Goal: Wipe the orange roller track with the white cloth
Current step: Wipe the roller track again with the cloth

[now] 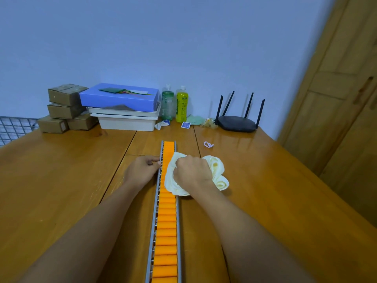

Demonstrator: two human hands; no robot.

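The orange roller track, a long row of orange rollers in a grey metal frame, runs down the middle of the wooden table away from me. My right hand is closed on the bunched white cloth and presses it onto the rollers near the track's far end. Part of the cloth spills off to the right onto the table. My left hand rests against the track's left rail at the same height, fingertips on the metal edge.
At the back stand brown cardboard boxes, a blue box on white trays, two bottles and a black router. Small scraps and a pink loop lie nearby. A wire rack is at left, a wooden door at right.
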